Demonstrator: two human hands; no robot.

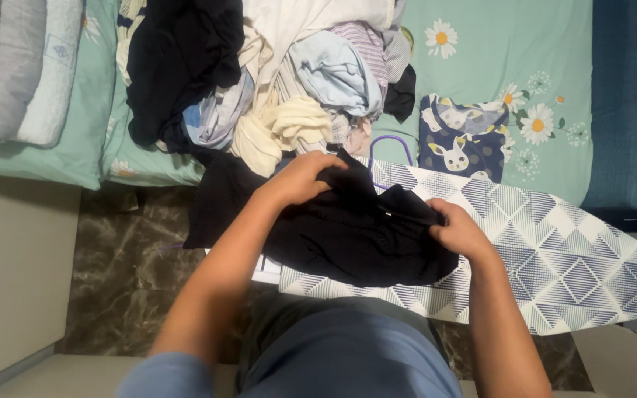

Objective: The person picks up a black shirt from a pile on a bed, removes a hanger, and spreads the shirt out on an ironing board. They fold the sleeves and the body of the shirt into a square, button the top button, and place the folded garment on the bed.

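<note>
A black garment point(348, 236) lies bunched on the near end of an ironing board point(554, 258) with a white and blue diamond pattern. My left hand point(300, 178) grips the garment's far upper edge. My right hand point(457, 230) pinches its right edge, fingers closed on the cloth. Part of the black cloth hangs off the board's left side over the floor.
A heap of mixed clothes point(282, 81), black, white, pale blue and striped, lies on a bed with a mint daisy-print sheet point(495, 66). A folded navy rabbit-print piece point(462, 140) lies beside it. A purple hanger point(392, 147), grey pillows point(9, 66) and dark marble floor point(134, 273) are nearby.
</note>
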